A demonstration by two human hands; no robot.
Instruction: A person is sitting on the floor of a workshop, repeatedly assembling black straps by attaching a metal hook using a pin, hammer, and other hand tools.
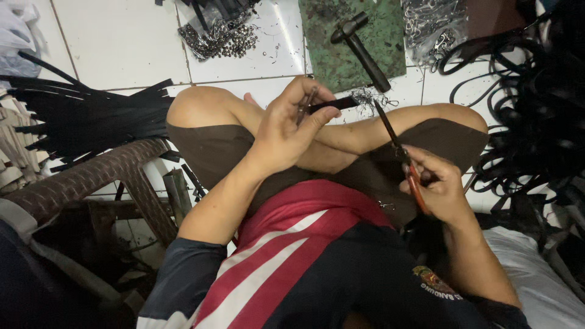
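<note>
Pinching black strap (pixel 332 105), left hand (pixel 286 131); right hand (pixel 440 189) gripping red-handled scissors (pixel 399 152).

White tiled floor (pixel 122 42) carries a green mat (pixel 341 61), metal fittings (pixel 216 39) and black straps (pixel 91 116).

A small home workshop on a white tiled floor (pixel 122 42), for making things from black straps: a fan of cut strips (pixel 91 116), a tangle of straps (pixel 536 103), a heap of metal rivets (pixel 216 39), clasps (pixel 429 24), and a hammer (pixel 359 49) on a green mat (pixel 323 36).
</note>
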